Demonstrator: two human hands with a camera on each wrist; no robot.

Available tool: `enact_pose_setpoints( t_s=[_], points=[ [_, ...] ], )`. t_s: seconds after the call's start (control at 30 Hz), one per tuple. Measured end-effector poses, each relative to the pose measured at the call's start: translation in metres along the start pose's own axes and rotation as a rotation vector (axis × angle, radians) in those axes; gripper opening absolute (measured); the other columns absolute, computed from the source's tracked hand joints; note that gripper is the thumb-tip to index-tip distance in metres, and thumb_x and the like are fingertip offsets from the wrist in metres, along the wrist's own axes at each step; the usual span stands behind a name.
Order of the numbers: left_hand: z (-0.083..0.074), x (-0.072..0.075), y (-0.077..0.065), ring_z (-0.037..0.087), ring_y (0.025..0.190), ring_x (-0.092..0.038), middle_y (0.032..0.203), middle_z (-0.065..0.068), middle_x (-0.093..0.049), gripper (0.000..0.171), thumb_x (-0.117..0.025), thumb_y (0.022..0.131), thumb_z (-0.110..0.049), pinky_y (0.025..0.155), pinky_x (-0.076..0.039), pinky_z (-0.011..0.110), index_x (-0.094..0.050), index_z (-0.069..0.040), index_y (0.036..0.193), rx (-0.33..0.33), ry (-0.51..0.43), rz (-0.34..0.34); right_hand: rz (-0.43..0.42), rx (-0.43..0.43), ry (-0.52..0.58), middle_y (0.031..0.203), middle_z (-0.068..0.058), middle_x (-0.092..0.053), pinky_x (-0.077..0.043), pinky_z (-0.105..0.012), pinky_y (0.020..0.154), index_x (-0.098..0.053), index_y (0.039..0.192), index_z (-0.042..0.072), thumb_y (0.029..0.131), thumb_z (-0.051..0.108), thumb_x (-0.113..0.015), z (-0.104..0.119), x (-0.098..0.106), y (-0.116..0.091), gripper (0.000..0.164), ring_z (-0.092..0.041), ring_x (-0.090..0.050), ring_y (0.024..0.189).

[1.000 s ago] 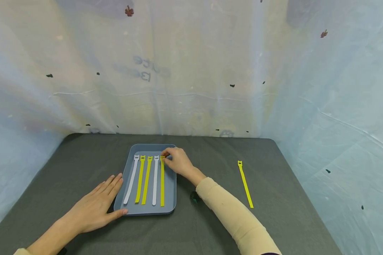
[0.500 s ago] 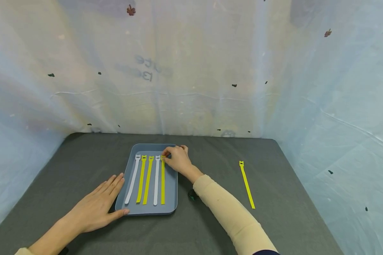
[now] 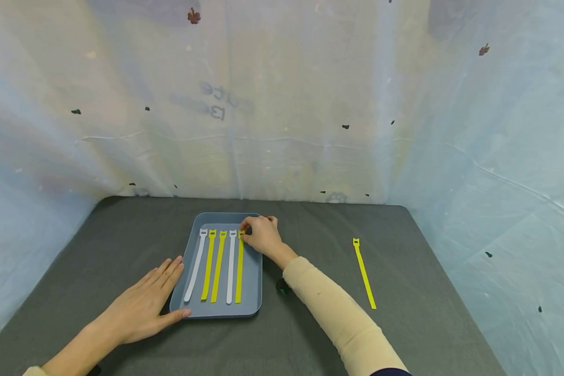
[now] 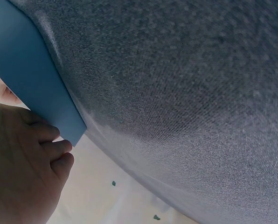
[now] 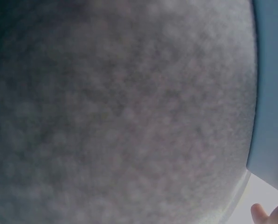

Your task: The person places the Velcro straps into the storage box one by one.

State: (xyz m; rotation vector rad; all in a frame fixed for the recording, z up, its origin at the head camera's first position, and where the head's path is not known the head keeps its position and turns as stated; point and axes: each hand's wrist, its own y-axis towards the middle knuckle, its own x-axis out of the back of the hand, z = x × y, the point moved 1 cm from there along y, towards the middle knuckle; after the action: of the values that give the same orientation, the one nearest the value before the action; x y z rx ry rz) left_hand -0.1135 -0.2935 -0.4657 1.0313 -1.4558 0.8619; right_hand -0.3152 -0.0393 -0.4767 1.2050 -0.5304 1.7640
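A blue-grey tray (image 3: 254,282) lies on the table and holds a row of white and yellow hook-and-loop cable ties, heads at the far end. My right hand (image 3: 265,236) reaches over the tray's right rim. Its thumb and index finger pinch the head of the rightmost yellow cable tie (image 3: 239,271), which partly hides behind the fingertips. My left hand (image 3: 138,303) lies with straight, spread fingers along the tray's left edge, thumb at the near left corner. In the left wrist view, the left fingers (image 4: 55,149) touch the tray's outer wall (image 4: 45,84).
Another yellow cable tie (image 3: 364,274) lies alone on the dark grey tablecloth (image 3: 319,324), right of the tray. A pale plastic sheet (image 3: 282,104) hangs behind the table and along both sides.
The rightmost yellow tie has tilted slightly, its head shifting a little right and its tail left, with the right hand still pinching it. The left hand stays by the tray.
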Motion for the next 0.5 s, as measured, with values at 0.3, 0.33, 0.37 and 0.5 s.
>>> enact_pose_setpoints(
  t_s=[0.3, 0.33, 0.37, 0.5],
  points=[
    [-0.0013, 0.0003, -0.0006, 0.043, 0.153, -0.029, 0.169, 0.021, -0.026, 0.105, -0.054, 0.094, -0.076, 0.119, -0.034, 0.058, -0.032, 0.003, 0.161, -0.003, 0.005, -0.004, 0.002, -0.001, -0.008, 0.112, 0.009, -0.074, -0.030, -0.053, 0.119, -0.072, 0.123, 0.021, 0.096, 0.028, -0.078, 0.0000, -0.0013, -0.0008, 0.029, -0.015, -0.064, 0.110],
    [-0.0013, 0.0002, -0.0006, 0.043, 0.153, -0.029, 0.169, 0.021, -0.026, 0.105, -0.054, 0.094, -0.076, 0.119, -0.034, 0.058, -0.032, 0.003, 0.161, -0.004, 0.005, -0.004, 0.002, -0.001, -0.008, 0.113, 0.010, -0.074, -0.030, -0.053, 0.119, -0.071, 0.124, 0.021, 0.096, 0.028, -0.078, 0.0000, -0.0011, -0.0009, 0.030, -0.015, -0.064, 0.111],
    [-0.0013, 0.0001, -0.0006, 0.043, 0.153, -0.029, 0.169, 0.021, -0.026, 0.105, -0.054, 0.094, -0.076, 0.119, -0.034, 0.058, -0.032, 0.003, 0.161, -0.003, 0.004, -0.003, 0.000, -0.001, -0.006, 0.113, 0.010, -0.074, -0.030, -0.053, 0.119, -0.071, 0.125, 0.020, 0.096, 0.027, -0.078, -0.0001, -0.0010, -0.0009, 0.030, -0.015, -0.064, 0.111],
    [-0.0011, 0.0006, -0.0007, 0.043, 0.153, -0.028, 0.169, 0.021, -0.026, 0.105, -0.054, 0.094, -0.076, 0.119, -0.033, 0.059, -0.032, 0.003, 0.160, -0.002, 0.005, 0.000, -0.002, -0.004, -0.017, 0.113, 0.010, -0.074, -0.031, -0.052, 0.118, -0.071, 0.126, 0.021, 0.098, 0.028, -0.076, 0.0004, 0.0002, -0.0004, 0.030, -0.014, -0.065, 0.110]
  ],
)
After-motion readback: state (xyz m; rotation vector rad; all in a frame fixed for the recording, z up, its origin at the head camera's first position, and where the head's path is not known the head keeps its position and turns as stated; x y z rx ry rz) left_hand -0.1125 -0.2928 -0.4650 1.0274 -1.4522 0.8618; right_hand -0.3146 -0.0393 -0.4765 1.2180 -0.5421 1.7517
